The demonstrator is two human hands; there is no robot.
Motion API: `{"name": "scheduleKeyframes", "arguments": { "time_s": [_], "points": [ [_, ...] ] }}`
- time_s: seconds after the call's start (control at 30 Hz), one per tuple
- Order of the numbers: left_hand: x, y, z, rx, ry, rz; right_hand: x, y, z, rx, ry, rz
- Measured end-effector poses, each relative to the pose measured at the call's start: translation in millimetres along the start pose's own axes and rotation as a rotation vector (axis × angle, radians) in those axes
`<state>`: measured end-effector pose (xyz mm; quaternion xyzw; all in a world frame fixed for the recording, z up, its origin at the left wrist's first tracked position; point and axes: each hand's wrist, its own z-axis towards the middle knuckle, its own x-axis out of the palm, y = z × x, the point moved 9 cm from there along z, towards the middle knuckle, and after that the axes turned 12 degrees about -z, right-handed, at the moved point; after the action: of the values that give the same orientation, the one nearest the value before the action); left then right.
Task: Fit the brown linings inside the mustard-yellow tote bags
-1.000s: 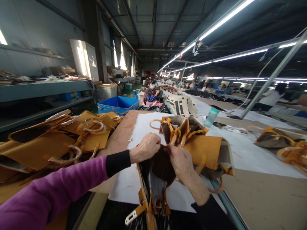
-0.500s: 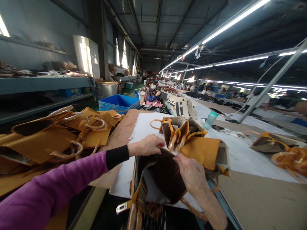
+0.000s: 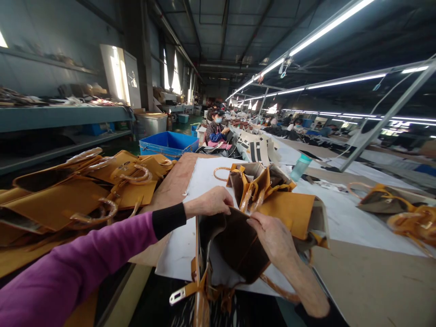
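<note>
A handbag with a dark brown lining gapes in front of me, tilted on the table's near edge. My left hand pinches its far rim near the left corner. Farther right on the same rim, my right hand grips the edge between thumb and fingers. A strap with a metal clasp plate hangs at the bag's lower left, beside plastic-wrapped handles. Just past my hands, more mustard-yellow bags are bunched together, their wrapped handles leaning toward me. The underside of the held bag is hidden.
Many yellow bags are heaped at the left. Behind them stands a blue bin. A teal bottle sits on the white-covered table, with another bag at right. A masked co-worker sits beyond.
The handbag and both hands have shifted slightly to the right, with the rim still gripped. The hanging clasp strap has swung a little rightward too.
</note>
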<state>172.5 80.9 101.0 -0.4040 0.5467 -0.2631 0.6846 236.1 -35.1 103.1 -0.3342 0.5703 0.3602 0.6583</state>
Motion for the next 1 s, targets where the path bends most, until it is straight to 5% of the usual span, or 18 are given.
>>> {"name": "scheduleKeyframes", "arguments": {
  "time_s": [0.27, 0.37, 0.5, 0.63, 0.77, 0.87, 0.93, 1.0],
  "points": [
    [-1.9, -6.7, 3.6, 0.003, -0.028, 0.153, 8.5, 45.0, 37.8, -0.253, 0.072, -0.058],
    [-7.4, -22.1, -2.7, 0.039, -0.089, 0.247, 10.1, 42.0, 41.5, -0.267, 0.112, -0.018],
    [-16.6, -58.0, -44.2, 0.142, -0.317, 0.297, -3.2, 9.7, 29.2, -0.13, 0.09, -0.047],
    [4.3, -72.1, -95.5, 0.123, -0.37, 0.23, -10.7, -14.0, 9.1, -0.079, 0.102, -0.132],
    [20.4, -55.9, -109.4, -0.013, -0.418, 0.324, -13.0, -15.6, -3.8, -0.027, 0.053, -0.149],
    [8.3, -25.0, -95.6, -0.131, -0.47, 0.314, -14.7, -8.8, -11.4, -0.052, 0.01, -0.117],
    [0.8, 4.0, -79.1, -0.208, -0.358, 0.167, -15.6, -11.8, -15.7, -0.077, -0.01, -0.108],
    [3.1, 26.8, -62.7, -0.238, -0.11, -0.009, -14.3, -22.8, -18.3, -0.091, -0.01, -0.106]
  ]
}}
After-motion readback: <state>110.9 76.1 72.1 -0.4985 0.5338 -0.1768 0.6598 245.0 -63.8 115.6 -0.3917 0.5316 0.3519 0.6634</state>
